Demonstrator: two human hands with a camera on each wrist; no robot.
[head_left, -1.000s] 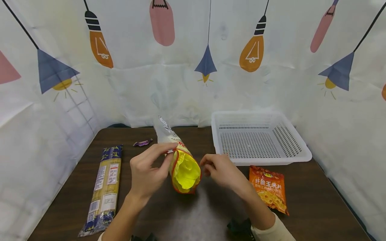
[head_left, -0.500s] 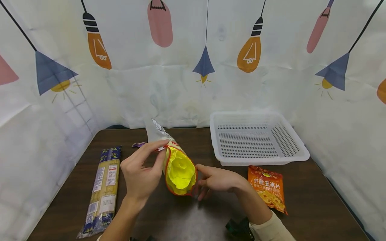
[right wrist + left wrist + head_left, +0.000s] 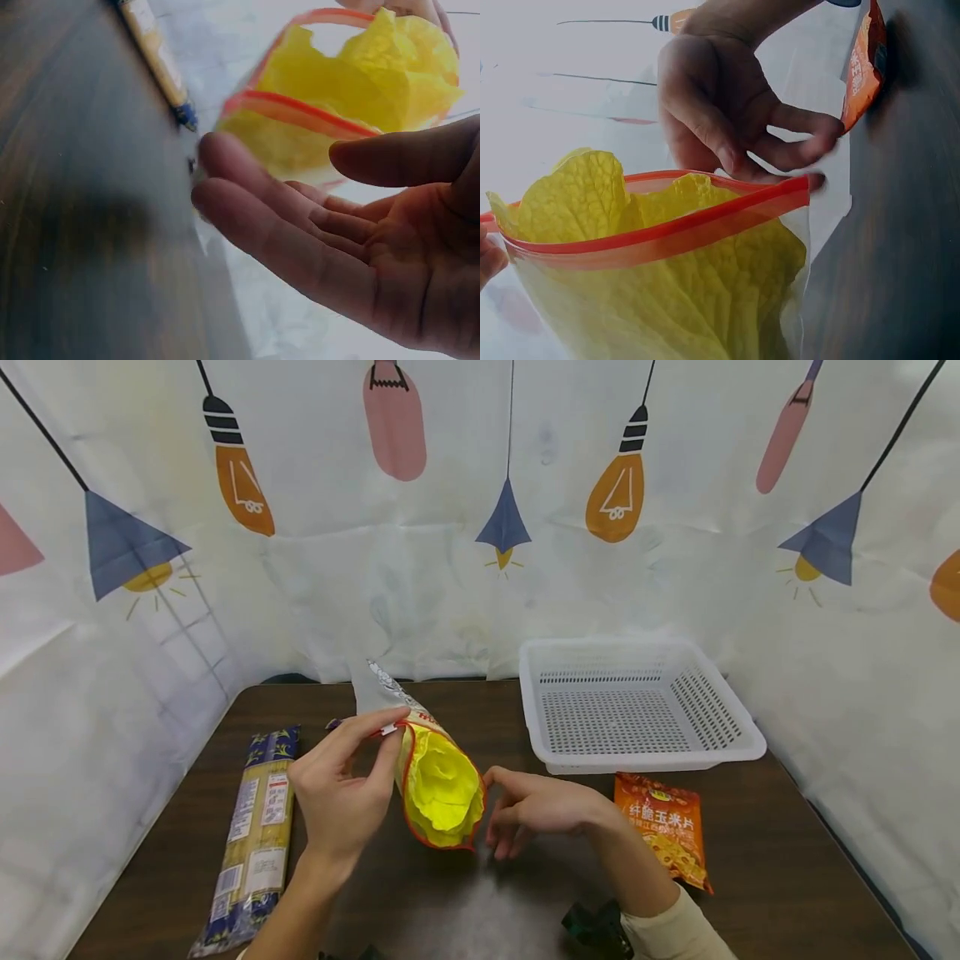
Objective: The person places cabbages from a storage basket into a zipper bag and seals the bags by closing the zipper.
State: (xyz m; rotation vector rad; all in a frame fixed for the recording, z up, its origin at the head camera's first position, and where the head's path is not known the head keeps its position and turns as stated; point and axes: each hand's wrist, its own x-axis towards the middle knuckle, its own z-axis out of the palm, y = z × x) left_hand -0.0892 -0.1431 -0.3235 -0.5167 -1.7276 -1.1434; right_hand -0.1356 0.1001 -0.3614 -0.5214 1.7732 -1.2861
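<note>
A zip bag with a red rim [image 3: 660, 229] stands mouth-open toward me, its clear and printed body [image 3: 408, 706] slanting back to the left. Crumpled, wrinkled yellow sheet-like stuff [image 3: 444, 789] fills the mouth. My left hand [image 3: 341, 789] pinches the rim at its upper left corner between thumb and index finger. Beside the right edge of the mouth is my right hand [image 3: 540, 814]; in the right wrist view its fingers [image 3: 300, 247] are extended and slightly bent, thumb apart, pinching nothing. Whether its fingertips touch the bag I cannot tell.
A pack of long noodles [image 3: 258, 839] lies at the left. Behind the left hand, a small purple wrapper [image 3: 333, 724] is mostly hidden. A white perforated basket [image 3: 637, 764] stands back right, with an orange snack packet [image 3: 663, 831] in front of it on the dark table [image 3: 780, 860].
The left hand has moved left with the bag, covering most of the purple wrapper. The right hand has come lower, beside the bag's right edge, its fingers less curled.
</note>
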